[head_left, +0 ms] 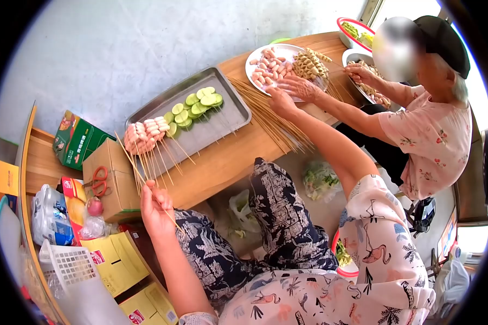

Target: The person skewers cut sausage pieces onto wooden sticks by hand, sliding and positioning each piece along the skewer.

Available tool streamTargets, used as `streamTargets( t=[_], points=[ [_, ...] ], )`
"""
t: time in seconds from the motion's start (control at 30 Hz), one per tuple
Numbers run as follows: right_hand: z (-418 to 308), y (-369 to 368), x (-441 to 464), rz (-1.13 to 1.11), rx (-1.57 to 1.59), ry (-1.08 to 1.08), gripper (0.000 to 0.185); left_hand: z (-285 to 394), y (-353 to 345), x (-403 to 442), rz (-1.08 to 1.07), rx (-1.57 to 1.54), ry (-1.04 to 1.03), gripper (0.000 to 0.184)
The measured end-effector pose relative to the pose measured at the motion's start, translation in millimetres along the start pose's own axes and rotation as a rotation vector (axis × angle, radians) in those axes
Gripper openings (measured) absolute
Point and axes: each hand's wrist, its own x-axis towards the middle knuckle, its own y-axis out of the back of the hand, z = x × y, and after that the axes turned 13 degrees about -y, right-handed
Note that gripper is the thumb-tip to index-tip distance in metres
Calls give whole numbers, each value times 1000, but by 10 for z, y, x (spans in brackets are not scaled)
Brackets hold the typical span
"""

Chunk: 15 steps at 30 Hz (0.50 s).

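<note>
My left hand is closed around a thin bamboo skewer, near the front edge of the wooden table. Just beyond it, skewered pink sausages lie at the left end of a metal tray. Skewered green slices lie farther along the same tray. My right hand reaches to the near rim of a white plate holding small pink sausages. Its fingertips are drawn together by the sausages; what they hold is hidden. A co-worker's hand is right beside it.
Loose bamboo skewers lie across the wooden table. The co-worker sits at right by a bowl of food. At left stand a cardboard box, orange-handled scissors and a white basket.
</note>
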Motion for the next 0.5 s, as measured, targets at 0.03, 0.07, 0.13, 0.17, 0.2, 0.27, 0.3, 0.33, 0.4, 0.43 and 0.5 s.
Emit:
streamTargets(
  t=[0.03, 0.07, 0.13, 0.17, 0.2, 0.27, 0.3, 0.33, 0.4, 0.43, 0.5],
  points=[
    [-78, 0, 29, -5, -3, -3, 21, -1, 8, -8, -7, 18, -1, 24],
    [-168, 2, 71, -41, -33, -12, 25, -6, 11, -13, -14, 34, -3, 24],
    [-281, -61, 164, -86, -107, -10, 31, -9, -14, -15, -21, 56, -5, 25],
    [-286, -106, 220, -86, -109, -7, 31, -5, -36, -18, -31, 83, -7, 25],
    [-300, -164, 272, -95, -130, -21, 32, -4, -69, -24, -1, 94, 1, 25],
    [-320, -211, 326, -146, -166, -73, 35, 2, -104, -29, 7, 108, 6, 24],
    [-330, -244, 344, -150, -167, -73, 35, -3, -111, -28, 10, 120, 12, 24],
    [-325, -298, 384, -84, -162, -112, 36, -10, -109, -26, 14, 120, 14, 24],
    [-312, -381, 493, -22, -154, -146, 37, -14, -92, -14, 4, 129, 21, 24],
    [-279, -400, 554, -14, -199, -108, 36, -14, -87, -6, 11, 132, 18, 24],
    [-217, -461, 684, -5, -279, -26, 33, 0, -84, -17, 12, 144, 31, 24]
  ],
)
